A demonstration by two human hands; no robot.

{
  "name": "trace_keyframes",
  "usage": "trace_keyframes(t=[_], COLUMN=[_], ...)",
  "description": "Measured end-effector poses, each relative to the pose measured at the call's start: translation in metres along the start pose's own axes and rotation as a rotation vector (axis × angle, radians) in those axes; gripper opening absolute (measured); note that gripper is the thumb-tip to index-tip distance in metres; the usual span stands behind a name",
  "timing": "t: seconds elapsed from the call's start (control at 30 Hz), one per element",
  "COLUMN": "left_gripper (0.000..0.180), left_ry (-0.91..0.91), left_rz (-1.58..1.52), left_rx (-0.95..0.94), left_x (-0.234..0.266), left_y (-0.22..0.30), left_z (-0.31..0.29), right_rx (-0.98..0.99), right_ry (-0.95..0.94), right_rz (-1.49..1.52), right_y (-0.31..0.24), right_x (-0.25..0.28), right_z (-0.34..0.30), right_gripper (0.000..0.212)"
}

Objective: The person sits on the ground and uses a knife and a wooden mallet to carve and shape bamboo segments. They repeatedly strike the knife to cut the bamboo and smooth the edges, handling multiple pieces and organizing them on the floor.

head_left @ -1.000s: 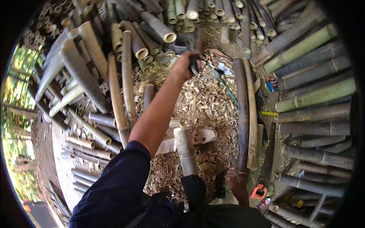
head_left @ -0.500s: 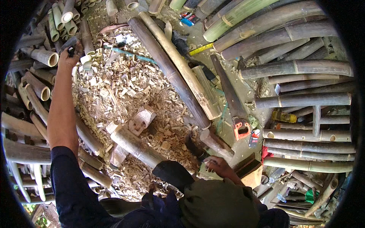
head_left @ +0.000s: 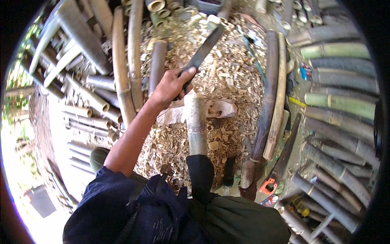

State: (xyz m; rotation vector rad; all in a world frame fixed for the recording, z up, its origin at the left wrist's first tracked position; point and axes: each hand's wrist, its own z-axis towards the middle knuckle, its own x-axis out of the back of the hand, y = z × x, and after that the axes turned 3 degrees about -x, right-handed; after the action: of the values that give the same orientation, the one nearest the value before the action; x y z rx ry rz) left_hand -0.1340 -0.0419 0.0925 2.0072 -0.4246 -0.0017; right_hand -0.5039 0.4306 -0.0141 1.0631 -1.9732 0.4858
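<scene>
My left hand [head_left: 174, 84], fingers wrapped round its grip, holds a machete [head_left: 205, 46] with a long dark blade. The blade slants up and to the right over the wood chips. Just below this hand is the far end of a short bamboo piece [head_left: 196, 118], which lies across a pale notched wood block [head_left: 221, 109]. A black covering [head_left: 200, 175], perhaps on my foot or leg, hides the near end of the bamboo. Right of it lies a dark tool-like piece [head_left: 229, 166], partly in shadow. My right hand does not show.
Wood chips [head_left: 227, 73] cover the ground. Two long poles [head_left: 270, 93] lie to the right, beside a handsaw with an orange handle [head_left: 269, 186]. Bamboo lengths [head_left: 337, 101] are stacked along the right. More poles [head_left: 120, 69] and a bamboo frame [head_left: 83, 36] stand at left.
The view has swung leftward. My left hand, stretched far to the left before, is now near the bamboo's far end with the machete. My right hand has gone out of view.
</scene>
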Motion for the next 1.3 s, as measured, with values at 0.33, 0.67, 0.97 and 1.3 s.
trace_keyframes(t=[0.33, 0.67, 0.97, 1.3], left_gripper=[0.057, 0.087, 0.086, 0.066], left_ry=[-0.070, -0.216, -0.229, -0.203], left_rz=[0.885, 1.060, 1.018, 1.054], left_rx=[-0.349, -0.317, -0.326, -0.318], left_x=[0.092, 0.096, 0.095, 0.092], left_y=[-0.080, -0.075, -0.089, -0.079], left_z=[-0.059, -0.029, -0.029, -0.039], right_rx=[0.093, 0.217, 0.400, 0.558], right_ry=[-0.155, -0.479, -0.484, -0.339], right_rz=[0.575, 1.252, 1.209, 1.012], right_y=[-0.060, -0.164, -0.199, -0.240], right_x=[0.102, 0.236, 0.266, 0.331], right_z=[-0.006, 0.022, 0.030, 0.038], right_gripper=[0.077, 0.070, 0.071, 0.094])
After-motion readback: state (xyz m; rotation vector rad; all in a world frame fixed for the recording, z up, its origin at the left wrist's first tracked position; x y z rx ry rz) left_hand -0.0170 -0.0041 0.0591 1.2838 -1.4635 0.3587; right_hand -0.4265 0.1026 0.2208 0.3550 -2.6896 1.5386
